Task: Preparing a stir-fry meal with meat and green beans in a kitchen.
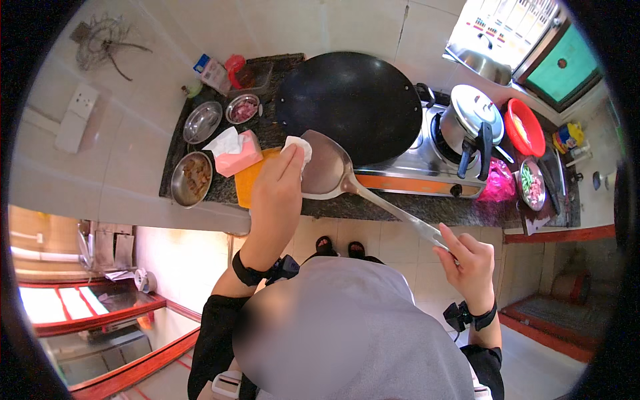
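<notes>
My right hand (467, 267) grips the end of the long handle of a metal wok spatula (322, 167). The blade is raised in front of the counter, near the rim of a large black wok (345, 110). Pinched in my left hand (280, 187) is a crumpled white tissue (300, 147), at the left edge of the spatula blade. Whether the tissue presses on the metal is hard to tell. Beside that hand stands a pink tissue box (239, 154) with a tissue sticking out. Partly behind the hand is a yellow-orange item (247, 182).
A pressure cooker (472, 117) sits on the gas stove's (415, 182) right burner. Bowls of raw meat (243, 109) and brown pieces (192, 177) stand left. At right are a red plastic basket (525, 127), a pink plastic bag (497, 182) and a bowl of chopped ingredients (531, 185).
</notes>
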`<state>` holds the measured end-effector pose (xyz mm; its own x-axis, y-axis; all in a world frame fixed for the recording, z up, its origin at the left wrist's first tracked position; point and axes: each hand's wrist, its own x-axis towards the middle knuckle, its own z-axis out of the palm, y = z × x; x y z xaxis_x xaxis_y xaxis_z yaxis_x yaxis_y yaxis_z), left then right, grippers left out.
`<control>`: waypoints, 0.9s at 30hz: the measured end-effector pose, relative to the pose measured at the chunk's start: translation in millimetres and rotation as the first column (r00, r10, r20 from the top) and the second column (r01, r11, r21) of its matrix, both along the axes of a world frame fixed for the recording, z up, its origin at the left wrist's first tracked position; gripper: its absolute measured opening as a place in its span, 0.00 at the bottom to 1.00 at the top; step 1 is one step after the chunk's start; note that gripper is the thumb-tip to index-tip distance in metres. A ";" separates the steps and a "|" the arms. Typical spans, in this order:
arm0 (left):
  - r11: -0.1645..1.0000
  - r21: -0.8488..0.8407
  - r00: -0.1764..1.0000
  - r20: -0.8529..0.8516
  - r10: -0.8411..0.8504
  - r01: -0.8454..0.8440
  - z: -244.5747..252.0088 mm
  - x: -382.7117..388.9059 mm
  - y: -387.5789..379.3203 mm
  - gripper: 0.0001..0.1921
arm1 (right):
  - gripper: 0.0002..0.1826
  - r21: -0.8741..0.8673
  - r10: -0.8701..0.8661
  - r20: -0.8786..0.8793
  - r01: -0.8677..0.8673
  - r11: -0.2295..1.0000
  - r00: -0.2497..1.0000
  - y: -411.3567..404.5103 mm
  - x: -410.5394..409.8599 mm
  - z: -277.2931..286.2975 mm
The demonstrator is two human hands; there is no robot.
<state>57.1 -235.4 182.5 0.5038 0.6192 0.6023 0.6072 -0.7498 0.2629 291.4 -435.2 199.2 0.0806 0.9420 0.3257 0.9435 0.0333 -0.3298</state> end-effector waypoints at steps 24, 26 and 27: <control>0.727 -0.432 0.842 -0.192 0.505 -0.535 -189.6 -150.4 100.7 0.10 | 0.18 0.115 -0.178 -0.164 0.198 0.973 0.970 19.1 34.3 -11.9; 0.713 -0.409 0.816 -0.171 0.553 -0.569 -203.9 -158.4 109.2 0.10 | 0.18 0.101 -0.210 -0.141 0.225 0.969 0.967 9.4 46.0 -11.2; 0.704 -0.384 0.793 -0.152 0.590 -0.598 -211.0 -162.1 112.0 0.10 | 0.18 0.105 -0.195 -0.142 0.210 0.972 0.971 5.8 50.9 -13.6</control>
